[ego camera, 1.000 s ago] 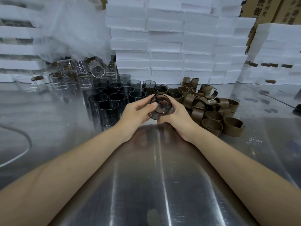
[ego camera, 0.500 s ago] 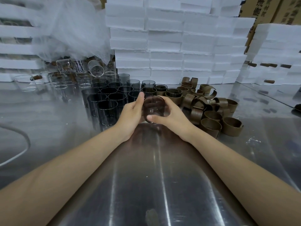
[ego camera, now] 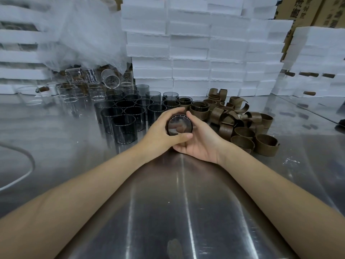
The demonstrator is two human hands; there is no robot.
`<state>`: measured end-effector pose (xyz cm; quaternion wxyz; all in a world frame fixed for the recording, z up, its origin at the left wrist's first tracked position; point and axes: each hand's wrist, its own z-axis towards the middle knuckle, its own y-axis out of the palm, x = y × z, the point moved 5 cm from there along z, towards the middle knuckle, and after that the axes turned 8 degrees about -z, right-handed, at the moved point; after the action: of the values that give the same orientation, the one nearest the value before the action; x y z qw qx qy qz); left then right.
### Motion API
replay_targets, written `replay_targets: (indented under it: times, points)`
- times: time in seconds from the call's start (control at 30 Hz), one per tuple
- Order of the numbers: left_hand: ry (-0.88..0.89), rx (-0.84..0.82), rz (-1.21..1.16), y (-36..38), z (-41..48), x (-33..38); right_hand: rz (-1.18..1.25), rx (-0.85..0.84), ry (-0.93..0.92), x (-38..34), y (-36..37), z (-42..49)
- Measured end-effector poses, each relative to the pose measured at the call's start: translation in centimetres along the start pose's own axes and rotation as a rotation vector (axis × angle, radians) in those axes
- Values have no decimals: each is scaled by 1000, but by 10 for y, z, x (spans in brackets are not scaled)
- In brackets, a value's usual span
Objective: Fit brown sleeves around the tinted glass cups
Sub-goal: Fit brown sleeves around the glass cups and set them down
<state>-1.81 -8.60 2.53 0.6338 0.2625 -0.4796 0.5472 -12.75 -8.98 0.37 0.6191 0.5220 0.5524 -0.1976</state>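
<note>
Our forearms stretch over a steel table (ego camera: 168, 202) and meet at its middle, where both hands grasp one tinted cup (ego camera: 179, 126). The left hand (ego camera: 160, 133) curls round it from the left, thumb across the near edge. The right hand (ego camera: 201, 141) cradles it from below and the right. The cup is tipped so that one round end faces us. A dark band rings it, but we cannot tell whether a sleeve is seated. We judge the glass light, stiff, smooth enough to slip and easily broken. It is best held round the wall with spread fingers, never pinched at the rim. Just left and beyond stand bare tinted cups (ego camera: 128, 116) in rows. To the right lies a heap of brown sleeves (ego camera: 244, 128), split bands that look bendable enough to open and wrap on. Between them, two sleeved cups (ego camera: 199, 109) stand upright. Farther left are clear glasses (ego camera: 74, 94) under a plastic sheet (ego camera: 84, 34). White foam boxes (ego camera: 190, 58) wall the far side, with cartons (ego camera: 317, 12) at far right.
</note>
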Motion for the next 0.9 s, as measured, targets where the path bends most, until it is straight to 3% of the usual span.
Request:
replay_targets:
  times: [0.47, 0.67, 0.9]
  points:
    - [64, 112, -3, -2, 0, 4, -35, -18, 63, 1, 2, -1]
    - [-99, 129, -254, -6, 5, -4, -40, -30, 96, 2, 3, -4]
    - [25, 77, 17, -4, 0, 2, -20, -52, 71, 1, 2, -5]
